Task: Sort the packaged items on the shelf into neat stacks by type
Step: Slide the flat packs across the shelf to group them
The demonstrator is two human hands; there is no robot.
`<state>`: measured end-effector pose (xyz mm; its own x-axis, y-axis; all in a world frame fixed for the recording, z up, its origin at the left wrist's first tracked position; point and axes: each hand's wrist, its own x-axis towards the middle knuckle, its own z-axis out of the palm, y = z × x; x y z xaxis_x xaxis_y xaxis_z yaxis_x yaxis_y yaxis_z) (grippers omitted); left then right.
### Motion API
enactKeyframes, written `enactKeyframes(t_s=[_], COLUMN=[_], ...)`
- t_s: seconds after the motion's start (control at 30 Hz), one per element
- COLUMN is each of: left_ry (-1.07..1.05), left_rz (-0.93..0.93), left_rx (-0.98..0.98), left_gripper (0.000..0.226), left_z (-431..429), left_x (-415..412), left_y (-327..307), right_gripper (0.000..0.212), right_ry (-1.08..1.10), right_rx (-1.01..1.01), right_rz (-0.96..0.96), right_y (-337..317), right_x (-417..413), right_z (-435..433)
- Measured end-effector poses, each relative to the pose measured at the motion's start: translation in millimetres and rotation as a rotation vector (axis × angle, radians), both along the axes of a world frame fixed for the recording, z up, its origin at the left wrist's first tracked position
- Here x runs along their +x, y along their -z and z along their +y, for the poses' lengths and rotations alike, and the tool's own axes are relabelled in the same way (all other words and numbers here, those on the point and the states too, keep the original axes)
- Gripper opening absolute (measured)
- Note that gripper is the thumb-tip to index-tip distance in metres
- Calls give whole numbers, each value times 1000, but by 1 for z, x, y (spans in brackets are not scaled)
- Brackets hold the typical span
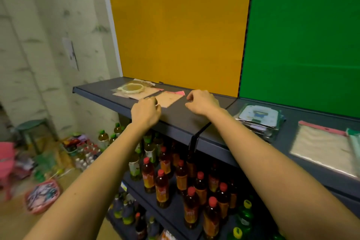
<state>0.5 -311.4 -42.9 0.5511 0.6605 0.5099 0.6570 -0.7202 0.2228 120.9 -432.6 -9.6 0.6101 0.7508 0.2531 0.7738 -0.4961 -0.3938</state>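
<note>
On the dark shelf (pixel 175 117) lies a flat beige packet with a pink strip (pixel 169 98). My left hand (pixel 145 112) rests at its front left corner, fingers curled. My right hand (pixel 202 101) hovers just right of the packet, fingers bent and apart, holding nothing. Further left sits a clear packet with a pale ring (pixel 133 88) on top of another beige packet (pixel 145 92). To the right, under the green panel, stands a stack of clear packets with a blue picture (pixel 260 118), and beyond it a large beige packet with a pink strip (pixel 322 145).
Yellow (pixel 179 25) and green (pixel 303 35) back panels rise behind the shelf. Lower shelves hold several bottles with red caps (pixel 161 187) and green ones (pixel 245 214). On the floor at left are a pink pouch (pixel 41 197), bottle packs and a stool (pixel 32 128).
</note>
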Motion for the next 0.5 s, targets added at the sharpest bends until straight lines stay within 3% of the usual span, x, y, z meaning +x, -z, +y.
enactKeyframes(t_s=[0.3,0.43,0.5], left_ry=[-32,-51,-71], left_rz=[-38,-48,-57], left_rx=[-55,-43,-22], left_gripper=[30,32,32], left_z=[85,143,174], left_x=[-11,-10,-6], left_y=[14,18,16], right_gripper=[36,10,20], right_ry=[25,46,43], right_rx=[-116,-119,-105], right_rz=[24,35,25], right_y=[13,15,16], right_x=[-1,5,11], right_z=[92,145,173])
